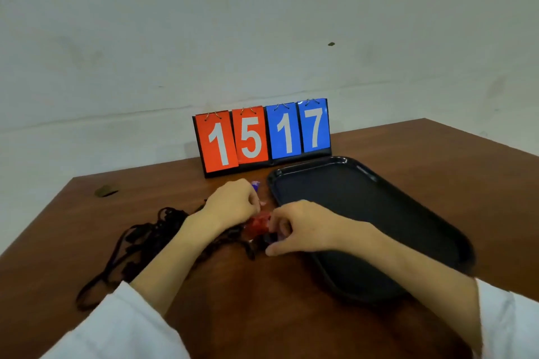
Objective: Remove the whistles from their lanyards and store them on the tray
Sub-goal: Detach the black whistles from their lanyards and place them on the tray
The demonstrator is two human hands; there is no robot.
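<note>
1. Leans over the bench (280, 315), right hand (300, 227) curled round the red whistle (259, 223) and its black clip.
2. Bunches the left hand (233, 204) at the whistle's 10 o'clock side (grip hidden, so cannot tell what it pinches).
3. Holds the whistle between both hands, its long axis seemingly 8-to-2, with the lanyards (145, 239) trailing toward 8 o'clock.
4. Has the black tray (364, 207) just beside at 3 o'clock, nearer the right hand, the likelier carrier.
5. Leaves a blue whistle (255, 184) at 12 o'clock, before the scoreboard (262, 137).
</note>
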